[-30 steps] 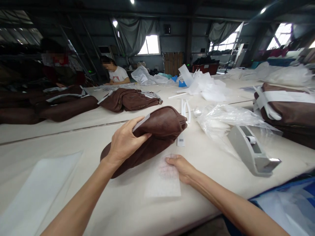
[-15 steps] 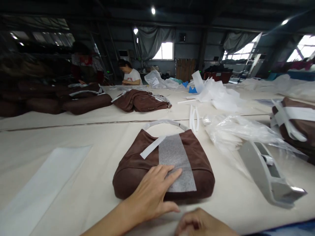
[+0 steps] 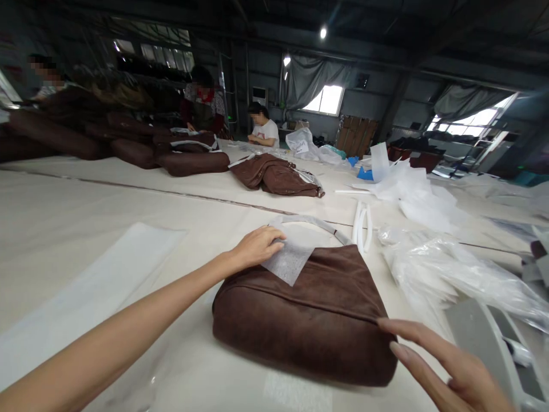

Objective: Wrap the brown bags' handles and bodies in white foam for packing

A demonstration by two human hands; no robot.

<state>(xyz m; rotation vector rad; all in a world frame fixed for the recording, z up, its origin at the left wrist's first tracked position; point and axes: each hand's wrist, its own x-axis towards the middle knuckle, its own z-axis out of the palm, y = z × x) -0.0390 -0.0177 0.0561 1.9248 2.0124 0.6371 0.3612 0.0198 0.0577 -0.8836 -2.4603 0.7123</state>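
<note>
A brown suede handbag (image 3: pixel 313 317) lies flat on the cream table (image 3: pixel 86 212), its wrapped handle (image 3: pixel 309 222) pointing away from me. My left hand (image 3: pixel 256 247) reaches to the bag's far left corner and pinches a piece of thin white paper (image 3: pixel 288 260) that lies there. My right hand (image 3: pixel 446 366) hovers at the bag's near right corner with its fingers stretched out, the fingertips just touching the bag's edge. It holds nothing.
A white foam sheet (image 3: pixel 90 297) lies at the left. Crumpled clear plastic bags (image 3: pixel 446 269) and a grey tape dispenser (image 3: pixel 493 349) are at the right. Further brown bags (image 3: pixel 278 176) and white foam strips (image 3: pixel 362 220) lie beyond. Three people work at the far end.
The bag has been turned over, so the paper band no longer shows across its top. My left hand moved from the bag's near side to the far corner. My right hand opened and rose.
</note>
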